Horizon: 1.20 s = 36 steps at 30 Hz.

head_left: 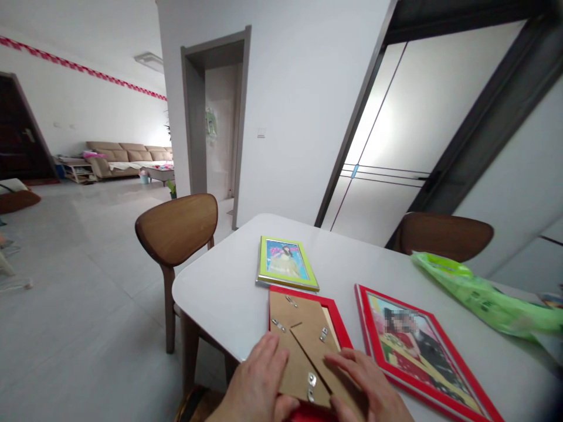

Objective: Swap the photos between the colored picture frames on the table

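Observation:
A brown picture-frame backing board (303,334) with metal clips and a hinged stand flap lies over a red picture frame (338,319), face down on the table. The board sits askew, leaving a pale strip bare at the frame's right side. My left hand (257,378) grips the board's left edge, fingers on top and thumb near the lower edge. My right hand (367,378) holds its lower right part, fingers lying over the flap. Behind the board a yellow-green framed picture (285,264) lies face up. To the right is another red framed picture (422,351), also face up.
The white table (220,293) has a rounded left corner. A green plastic bag (479,293) lies at its right. Brown wooden chairs stand at the left (180,228) and far side (446,234). Beyond are a sliding door (391,129) and a sofa (132,155).

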Available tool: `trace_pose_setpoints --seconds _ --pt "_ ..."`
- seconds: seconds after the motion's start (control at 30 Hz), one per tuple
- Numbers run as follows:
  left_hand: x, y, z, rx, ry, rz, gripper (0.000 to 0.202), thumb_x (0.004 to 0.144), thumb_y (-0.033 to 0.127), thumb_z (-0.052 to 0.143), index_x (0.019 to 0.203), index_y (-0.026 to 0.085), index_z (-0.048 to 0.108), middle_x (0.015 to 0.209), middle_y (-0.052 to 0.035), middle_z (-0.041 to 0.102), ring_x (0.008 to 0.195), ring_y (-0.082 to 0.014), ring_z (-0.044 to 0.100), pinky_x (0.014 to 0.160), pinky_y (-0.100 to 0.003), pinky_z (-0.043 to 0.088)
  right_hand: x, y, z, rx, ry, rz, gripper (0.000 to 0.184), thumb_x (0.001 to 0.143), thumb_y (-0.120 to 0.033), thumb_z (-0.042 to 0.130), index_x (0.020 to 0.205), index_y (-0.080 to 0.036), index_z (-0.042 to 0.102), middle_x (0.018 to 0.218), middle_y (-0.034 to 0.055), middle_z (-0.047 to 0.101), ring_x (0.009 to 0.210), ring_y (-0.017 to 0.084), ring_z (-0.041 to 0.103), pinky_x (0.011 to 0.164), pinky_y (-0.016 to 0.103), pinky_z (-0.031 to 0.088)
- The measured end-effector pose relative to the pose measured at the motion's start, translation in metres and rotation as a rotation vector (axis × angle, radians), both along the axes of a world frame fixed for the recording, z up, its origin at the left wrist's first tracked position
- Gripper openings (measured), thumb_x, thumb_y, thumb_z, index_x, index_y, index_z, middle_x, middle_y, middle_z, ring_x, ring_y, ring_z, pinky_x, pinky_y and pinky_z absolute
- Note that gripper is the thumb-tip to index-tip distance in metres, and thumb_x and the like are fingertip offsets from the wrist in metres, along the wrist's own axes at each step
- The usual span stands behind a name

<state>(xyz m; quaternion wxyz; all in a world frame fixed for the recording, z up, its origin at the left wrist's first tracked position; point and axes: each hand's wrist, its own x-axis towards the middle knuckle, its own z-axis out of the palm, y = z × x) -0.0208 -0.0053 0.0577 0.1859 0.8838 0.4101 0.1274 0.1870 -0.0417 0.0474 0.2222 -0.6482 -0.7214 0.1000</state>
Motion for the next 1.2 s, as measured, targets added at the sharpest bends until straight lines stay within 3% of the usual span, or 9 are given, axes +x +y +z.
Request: trace_pose_setpoints --seconds 0.13,0.37,0.5,0.7,0.8,1.0,1.2 --pt "0.021 0.0 -0.004 -0.07 0.008 -0.034 0.053 0.067 0.027 0.063 0.114 0.009 0.047 0.129 -0.0169 0.036 0.118 -0.0267 0.032 0.098 -0.038 0.029 0.021 -0.006 -0.012 -0.021 -0.038 -0.045 0.037 0.065 -0.034 0.049 0.097 -0.019 0.061 0.106 0.0109 0.054 0.1 0.024 0.05 0.086 0.038 0.04" --pt "0.016 0.006 -0.013 -0.053 0.029 -0.095 0.037 0.076 0.035 0.053 0.108 0.017 0.051 0.126 -0.0092 0.043 0.119 -0.0233 0.031 0.1 -0.047 0.018 0.02 -0.003 -0.025 0.03 -0.089 -0.008 0.036 0.066 -0.035 0.051 0.097 -0.021 0.061 0.105 0.0107 0.055 0.099 0.025 0.049 0.086 0.041 0.038" --pt "0.015 0.006 -0.008 -0.081 0.032 -0.098 0.042 0.074 0.038 0.055 0.111 0.017 0.049 0.127 -0.0099 0.04 0.12 -0.0238 0.029 0.1 -0.046 0.017 0.022 0.0 -0.021 0.031 -0.106 0.016 0.032 0.072 -0.037 0.047 0.096 -0.022 0.061 0.105 0.0103 0.054 0.098 0.023 0.049 0.085 0.039 0.038" --pt "0.014 0.006 -0.006 -0.124 0.033 -0.184 0.067 0.062 0.051 0.063 0.116 0.016 0.045 0.13 -0.012 0.036 0.12 -0.0253 0.03 0.101 -0.045 0.014 0.019 0.025 -0.012 0.054 -0.245 -0.064 0.037 0.078 -0.035 0.038 0.106 -0.019 0.056 0.105 0.013 0.052 0.093 0.024 0.049 0.081 0.04 0.038" --pt "0.014 0.005 -0.002 -0.145 0.059 -0.164 0.069 0.063 0.05 0.062 0.118 0.014 0.043 0.13 -0.0126 0.035 0.119 -0.0254 0.031 0.101 -0.043 0.015 0.016 0.034 -0.011 0.057 -0.29 -0.125 0.037 0.078 -0.038 0.037 0.102 -0.018 0.058 0.105 0.0144 0.051 0.092 0.026 0.049 0.078 0.042 0.038" --pt "0.015 0.003 -0.001 -0.156 0.053 -0.128 0.067 0.064 0.047 0.062 0.119 0.014 0.042 0.13 -0.0107 0.036 0.119 -0.0243 0.032 0.101 -0.042 0.017 0.018 0.032 -0.012 0.035 -0.16 -0.09 0.03 0.08 -0.033 0.035 0.084 -0.015 0.059 0.096 0.0111 0.051 0.086 0.019 0.051 0.077 0.032 0.04" --pt "0.009 0.001 -0.006 -0.132 0.034 -0.119 0.066 0.064 0.047 0.062 0.118 0.016 0.042 0.129 -0.0098 0.037 0.118 -0.024 0.034 0.1 -0.04 0.022 0.018 0.027 -0.013 0.023 -0.103 -0.076 0.03 0.081 -0.032 0.034 0.089 -0.015 0.057 0.095 0.01 0.048 0.081 0.017 0.051 0.075 0.031 0.041"
